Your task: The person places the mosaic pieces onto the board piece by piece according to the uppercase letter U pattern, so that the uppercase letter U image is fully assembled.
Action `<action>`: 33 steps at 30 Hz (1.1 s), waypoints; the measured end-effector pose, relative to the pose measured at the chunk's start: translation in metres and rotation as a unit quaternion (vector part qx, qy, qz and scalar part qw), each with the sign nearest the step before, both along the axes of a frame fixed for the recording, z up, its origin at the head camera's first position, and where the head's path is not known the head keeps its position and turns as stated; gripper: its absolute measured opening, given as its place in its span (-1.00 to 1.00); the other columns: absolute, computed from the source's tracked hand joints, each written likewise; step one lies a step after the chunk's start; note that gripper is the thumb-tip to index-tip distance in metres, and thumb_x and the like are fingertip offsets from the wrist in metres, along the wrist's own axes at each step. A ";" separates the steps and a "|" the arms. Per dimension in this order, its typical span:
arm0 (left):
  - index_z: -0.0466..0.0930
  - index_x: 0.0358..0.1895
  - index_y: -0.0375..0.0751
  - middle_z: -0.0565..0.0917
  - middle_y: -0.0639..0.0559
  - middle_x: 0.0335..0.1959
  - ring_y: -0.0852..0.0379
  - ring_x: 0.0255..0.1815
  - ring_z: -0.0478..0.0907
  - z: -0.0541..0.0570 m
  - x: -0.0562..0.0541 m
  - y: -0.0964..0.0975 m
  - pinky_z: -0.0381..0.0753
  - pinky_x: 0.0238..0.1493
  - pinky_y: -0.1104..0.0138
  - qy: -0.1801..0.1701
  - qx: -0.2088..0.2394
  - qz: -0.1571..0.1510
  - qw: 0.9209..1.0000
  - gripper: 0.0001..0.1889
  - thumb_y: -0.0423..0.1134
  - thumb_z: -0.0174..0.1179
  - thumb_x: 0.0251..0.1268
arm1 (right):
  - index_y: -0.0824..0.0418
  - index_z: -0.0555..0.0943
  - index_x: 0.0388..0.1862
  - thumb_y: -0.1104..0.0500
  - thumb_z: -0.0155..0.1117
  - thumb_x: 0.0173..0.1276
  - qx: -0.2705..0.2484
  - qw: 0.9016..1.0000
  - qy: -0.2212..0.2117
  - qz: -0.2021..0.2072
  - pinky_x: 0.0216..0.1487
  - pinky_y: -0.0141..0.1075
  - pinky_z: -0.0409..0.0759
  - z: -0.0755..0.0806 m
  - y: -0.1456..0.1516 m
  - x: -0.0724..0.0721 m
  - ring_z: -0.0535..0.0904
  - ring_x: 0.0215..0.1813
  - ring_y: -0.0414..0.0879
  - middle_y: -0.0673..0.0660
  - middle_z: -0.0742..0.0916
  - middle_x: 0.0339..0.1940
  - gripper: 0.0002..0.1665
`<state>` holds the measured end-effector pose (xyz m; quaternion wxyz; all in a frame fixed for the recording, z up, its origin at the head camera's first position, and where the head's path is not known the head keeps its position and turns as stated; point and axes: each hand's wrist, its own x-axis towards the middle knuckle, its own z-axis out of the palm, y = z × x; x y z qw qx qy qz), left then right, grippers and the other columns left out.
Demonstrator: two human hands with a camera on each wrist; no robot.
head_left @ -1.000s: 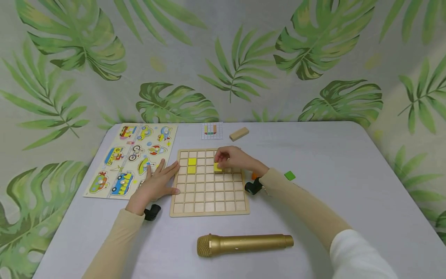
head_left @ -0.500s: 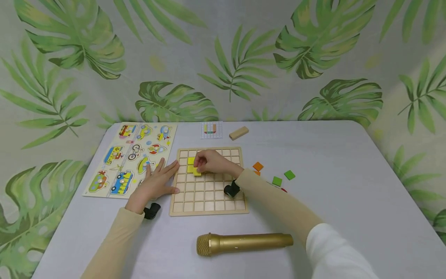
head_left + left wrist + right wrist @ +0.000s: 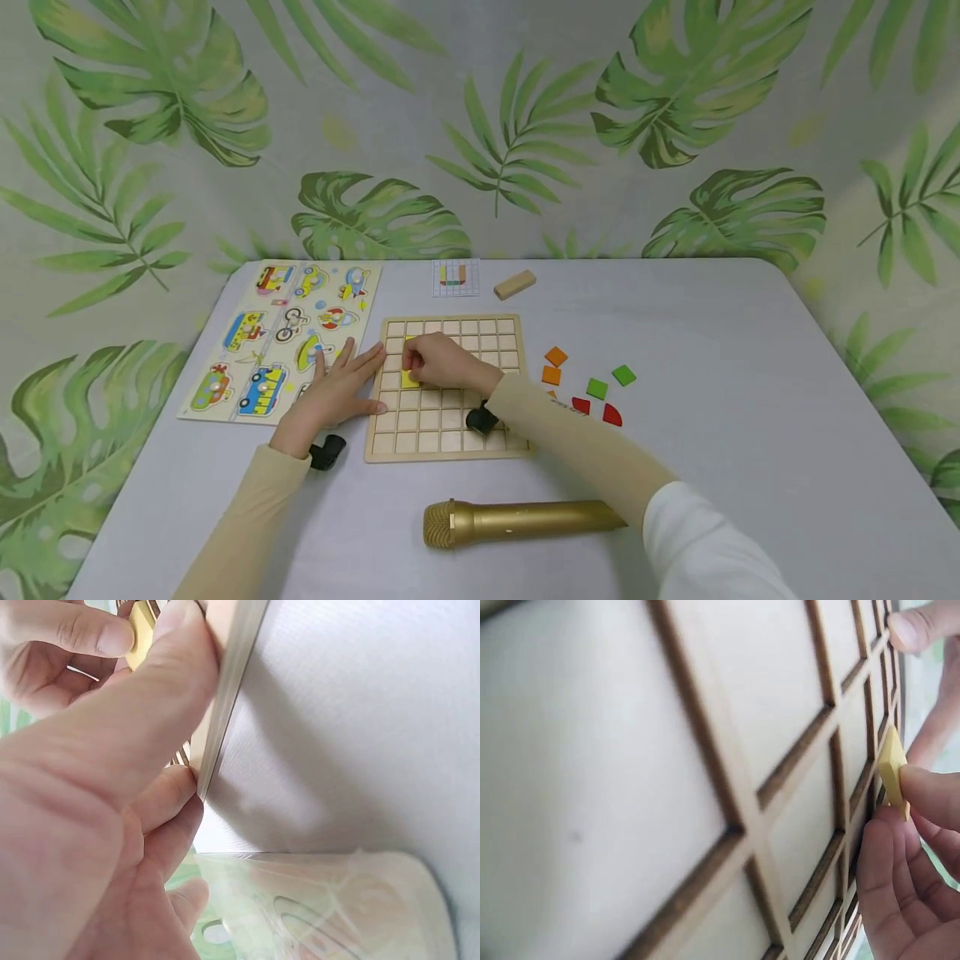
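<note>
A wooden grid board (image 3: pixel 427 421) of small square cells lies flat on the table. My right hand (image 3: pixel 446 362) is over its upper left part and pinches a yellow square tile (image 3: pixel 891 776) between thumb and fingers. That tile stands tilted against the grid in the right wrist view. Part of another yellow tile (image 3: pixel 408 339) shows in a cell behind the hand; the hand hides the cells around it. My left hand (image 3: pixel 337 398) has its fingers spread, with fingertips and thumb touching the board's left edge.
Several orange tiles (image 3: pixel 551 375), green tiles (image 3: pixel 597 389) and red rounded pieces (image 3: pixel 612 414) lie right of the board. Behind it are a pattern card (image 3: pixel 456 288) and a wooden block (image 3: pixel 514 285). A vehicle puzzle (image 3: pixel 247 354) lies left; a gold microphone (image 3: pixel 532 521) lies in front.
My right hand has moved left across the board with the yellow tile, down to the cell below the two yellow tiles. The loose pieces on the right have come into view. The left hand stays put.
</note>
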<state>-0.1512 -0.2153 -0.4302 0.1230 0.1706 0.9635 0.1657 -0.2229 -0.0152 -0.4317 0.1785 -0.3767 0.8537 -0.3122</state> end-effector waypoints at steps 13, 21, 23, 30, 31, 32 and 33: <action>0.08 0.49 -0.26 0.05 -0.13 0.51 -0.34 0.48 -0.31 -0.002 -0.001 0.001 -0.50 0.25 -0.35 -0.005 -0.001 0.004 1.000 -0.09 -0.01 0.32 0.14 | 0.25 0.62 -0.31 0.28 0.28 0.31 -0.034 0.999 -0.034 -0.017 -0.30 -0.43 0.47 -0.002 0.015 -0.001 0.49 -0.38 -0.21 -0.03 0.63 -0.45 -0.97; 0.07 0.49 -0.25 0.04 -0.13 0.51 -0.33 0.49 -0.32 -0.001 0.000 0.002 -0.51 0.26 -0.34 -0.006 0.002 0.011 1.000 -0.08 -0.03 0.34 0.12 | 0.25 0.62 -0.29 0.26 0.28 0.32 -0.094 0.989 -0.097 -0.059 -0.32 -0.37 0.50 -0.001 0.066 -0.011 0.49 -0.40 -0.16 0.03 0.65 -0.40 -0.95; 0.07 0.49 -0.26 0.04 -0.13 0.51 -0.33 0.49 -0.32 0.000 0.000 0.002 -0.52 0.25 -0.34 -0.007 0.003 0.010 1.000 -0.08 -0.04 0.34 0.13 | 0.28 0.62 -0.27 0.27 0.27 0.33 -0.109 0.986 -0.109 -0.065 -0.34 -0.35 0.53 -0.003 0.083 -0.014 0.51 -0.41 -0.13 0.06 0.66 -0.36 -0.93; 0.06 0.49 -0.26 0.04 -0.13 0.52 -0.34 0.49 -0.32 0.000 0.000 0.001 -0.52 0.26 -0.34 -0.008 0.003 0.009 1.000 -0.08 -0.03 0.34 0.13 | 0.35 0.61 -0.20 0.21 0.24 0.38 -0.133 0.972 -0.152 -0.123 -0.30 -0.30 0.49 -0.004 0.149 -0.018 0.48 -0.34 0.00 0.21 0.65 -0.29 -0.81; 0.06 0.49 -0.26 0.04 -0.13 0.52 -0.34 0.49 -0.32 0.000 0.000 0.001 -0.52 0.25 -0.34 -0.008 0.003 0.009 1.000 -0.08 -0.03 0.34 0.12 | 0.36 0.60 -0.19 0.20 0.25 0.38 -0.137 0.969 -0.162 -0.130 -0.31 -0.29 0.50 -0.004 0.159 -0.018 0.48 -0.34 0.02 0.24 0.65 -0.30 -0.80; 0.06 0.49 -0.26 0.03 -0.14 0.52 -0.34 0.48 -0.32 -0.001 0.000 0.001 -0.52 0.25 -0.34 -0.009 0.002 0.008 1.000 -0.08 -0.03 0.34 0.13 | 0.36 0.60 -0.18 0.19 0.25 0.38 -0.137 0.966 -0.168 -0.139 -0.29 -0.27 0.51 -0.005 0.168 -0.018 0.49 -0.32 0.04 0.27 0.65 -0.30 -0.78; 0.05 0.49 -0.26 0.03 -0.14 0.52 -0.34 0.48 -0.32 -0.001 0.000 0.001 -0.52 0.25 -0.34 -0.010 0.002 0.007 1.000 -0.08 -0.03 0.34 0.13 | 0.38 0.59 -0.17 0.20 0.24 0.38 -0.137 0.964 -0.174 -0.146 -0.28 -0.23 0.54 -0.005 0.177 -0.018 0.49 -0.32 0.10 0.30 0.64 -0.31 -0.78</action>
